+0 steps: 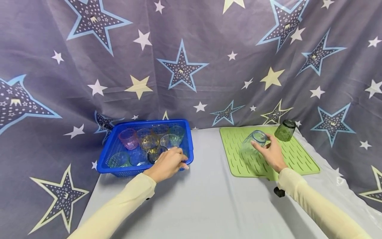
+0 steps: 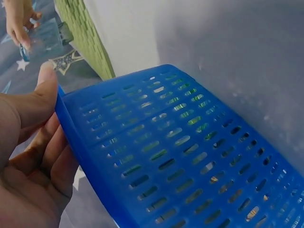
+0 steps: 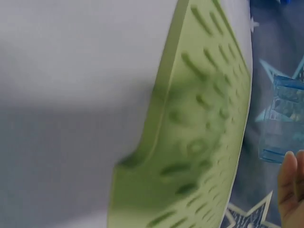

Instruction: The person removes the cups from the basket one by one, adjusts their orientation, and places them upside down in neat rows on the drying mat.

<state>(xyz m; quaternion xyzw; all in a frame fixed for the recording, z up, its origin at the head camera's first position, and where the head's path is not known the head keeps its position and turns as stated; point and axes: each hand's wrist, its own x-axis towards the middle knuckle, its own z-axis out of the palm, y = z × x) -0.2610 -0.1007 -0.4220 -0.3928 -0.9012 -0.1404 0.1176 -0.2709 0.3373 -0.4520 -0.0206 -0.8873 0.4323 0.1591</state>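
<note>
My right hand (image 1: 271, 154) holds a clear bluish drinking glass (image 1: 253, 141) between thumb and fingers. The glass is tilted over the green drying mat (image 1: 235, 169), its base end towards the head camera. In the right wrist view the same glass (image 3: 283, 118) shows at the right edge, fingertips at its lower end. A dark green glass (image 1: 285, 130) stands upside down at the mat's back right. My left hand (image 1: 170, 164) rests at the front right rim of the blue plastic basket (image 1: 102, 164), its loosely bent fingers partly hidden behind the rim (image 2: 78, 142) in the left wrist view.
Several glasses fill the basket, among them a pink one (image 1: 129, 139), an amber one (image 1: 149, 142) and a dark-rimmed one (image 1: 156, 154) beside my left hand. A white-covered table (image 1: 206, 196) lies under everything. A star-patterned curtain (image 1: 128, 66) hangs behind.
</note>
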